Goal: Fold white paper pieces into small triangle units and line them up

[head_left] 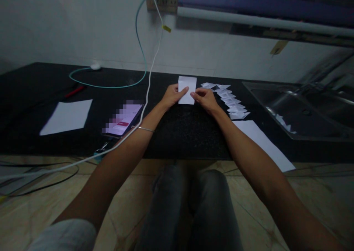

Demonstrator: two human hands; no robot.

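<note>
A small white piece of paper (187, 82), apparently folded, is held up over the dark countertop (188, 133). My left hand (174, 95) grips its left edge, thumb across the front. At its lower right edge, my right hand (204, 98) pinches the paper between thumb and fingers. Just right of that hand lies a row of several folded white paper pieces (231, 101), pointed in shape. A larger white sheet (260, 142) lies under and beside my right forearm, reaching past the counter's front edge.
Left of my arm lies a phone (124, 120) with its screen lit. A white cable (149, 85) hangs down across my left forearm. Farther left are another white sheet (68, 116) and a red-handled object (74, 91). A metal sink (298, 114) with paper scraps on its edge is at right.
</note>
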